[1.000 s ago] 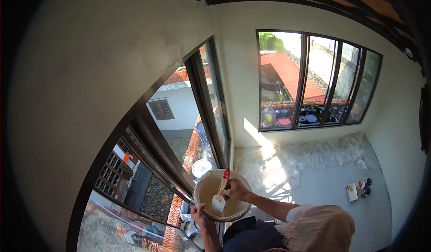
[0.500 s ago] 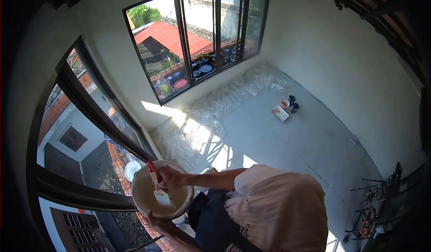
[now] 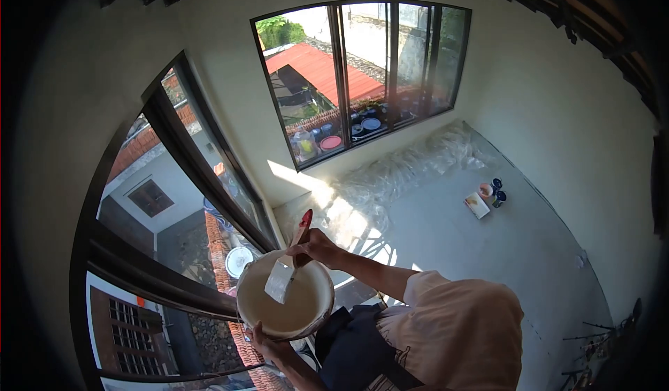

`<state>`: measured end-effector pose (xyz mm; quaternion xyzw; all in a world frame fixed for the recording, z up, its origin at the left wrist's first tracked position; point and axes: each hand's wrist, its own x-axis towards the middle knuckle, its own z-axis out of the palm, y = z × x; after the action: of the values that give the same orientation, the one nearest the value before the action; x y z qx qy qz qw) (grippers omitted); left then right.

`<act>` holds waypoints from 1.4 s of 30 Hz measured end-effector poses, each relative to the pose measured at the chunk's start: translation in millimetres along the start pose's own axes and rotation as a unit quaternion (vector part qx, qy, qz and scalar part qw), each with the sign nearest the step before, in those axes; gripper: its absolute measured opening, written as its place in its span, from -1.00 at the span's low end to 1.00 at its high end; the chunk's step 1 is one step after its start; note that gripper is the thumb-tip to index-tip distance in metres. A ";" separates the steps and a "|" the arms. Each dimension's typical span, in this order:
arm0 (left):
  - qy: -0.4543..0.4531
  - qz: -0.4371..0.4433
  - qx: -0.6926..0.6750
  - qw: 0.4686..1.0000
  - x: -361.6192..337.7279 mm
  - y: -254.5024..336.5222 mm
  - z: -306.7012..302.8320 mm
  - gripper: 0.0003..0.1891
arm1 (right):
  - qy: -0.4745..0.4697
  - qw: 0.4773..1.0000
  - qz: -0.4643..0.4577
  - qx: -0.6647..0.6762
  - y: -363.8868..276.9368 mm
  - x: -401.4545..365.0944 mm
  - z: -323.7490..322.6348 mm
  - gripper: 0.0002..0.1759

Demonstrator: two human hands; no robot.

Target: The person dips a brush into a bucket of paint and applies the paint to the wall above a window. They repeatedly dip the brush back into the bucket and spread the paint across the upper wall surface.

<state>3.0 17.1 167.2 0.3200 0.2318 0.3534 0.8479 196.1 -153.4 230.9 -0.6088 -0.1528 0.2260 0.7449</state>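
Note:
My right hand [image 3: 315,248] is closed around the handle of a paintbrush [image 3: 281,279] with a red handle tip and white-coated bristles. The brush tilts over the mouth of a round bucket [image 3: 322,290], its bristles pointing down into it. Pale, cream-coloured paint [image 3: 282,316] shows inside the bucket. At the bucket's near lower side, my left hand [image 3: 268,342] grips the rim, with the thumb up at the edge and the other fingers hidden beneath. The bucket is close in front of my body, by the left window frame.
A dark-framed window [image 3: 174,161] runs along the left, with a white lid [image 3: 239,261] outside. Crumpled plastic sheeting [image 3: 411,168] lies along the wall under the far window [image 3: 362,77]. Small paint pots [image 3: 497,184] and a white tray [image 3: 477,205] stand on the grey floor [image 3: 432,231].
The brush has lifted and tilted, its bristles swinging toward the left side of the bucket. My right hand has turned with it. The whole view has shifted, so the room appears further right and lower.

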 end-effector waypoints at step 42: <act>0.311 0.292 -0.151 0.892 -63.2 67.1 -107.8 -0.80 | -0.150 0.536 -0.794 0.243 -502.2 -141.2 361.6 -0.87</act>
<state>-134.6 47.3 151.0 0.1148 0.3235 0.6975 0.6290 -30.2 -2.8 804.4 0.0097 -0.6219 -0.3422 0.7042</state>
